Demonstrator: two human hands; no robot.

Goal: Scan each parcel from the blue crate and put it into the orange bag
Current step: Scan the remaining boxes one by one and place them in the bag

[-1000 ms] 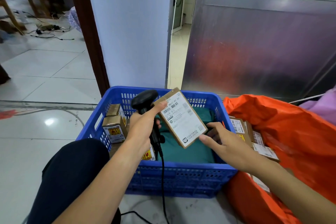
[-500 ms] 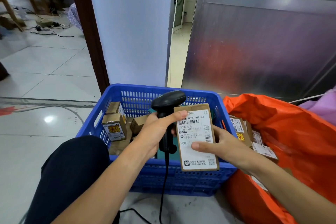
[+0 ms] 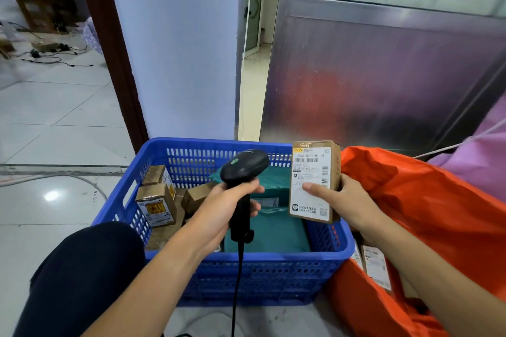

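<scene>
My right hand (image 3: 345,200) grips a brown cardboard parcel (image 3: 315,169) with a white shipping label, held upright over the right rim of the blue crate (image 3: 246,276). My left hand (image 3: 221,208) is closed on the handle of a black corded barcode scanner (image 3: 242,172), whose head sits just left of the parcel. Inside the crate lie teal mailer bags (image 3: 268,232) and several small cardboard boxes (image 3: 156,205) at the left. The orange bag (image 3: 427,213) lies open to the right, with labelled parcels (image 3: 376,265) inside it.
My dark-clad knee (image 3: 79,268) is at the lower left against the crate. A metal door panel (image 3: 383,76) and a pale wall (image 3: 175,44) stand behind. A pink bag (image 3: 476,161) sits at the far right. Cables (image 3: 54,60) lie on the tiled floor at left.
The parcel went from tilted over the crate's middle to upright and has moved right, toward the orange bag. The scanner has risen and followed it to the right.
</scene>
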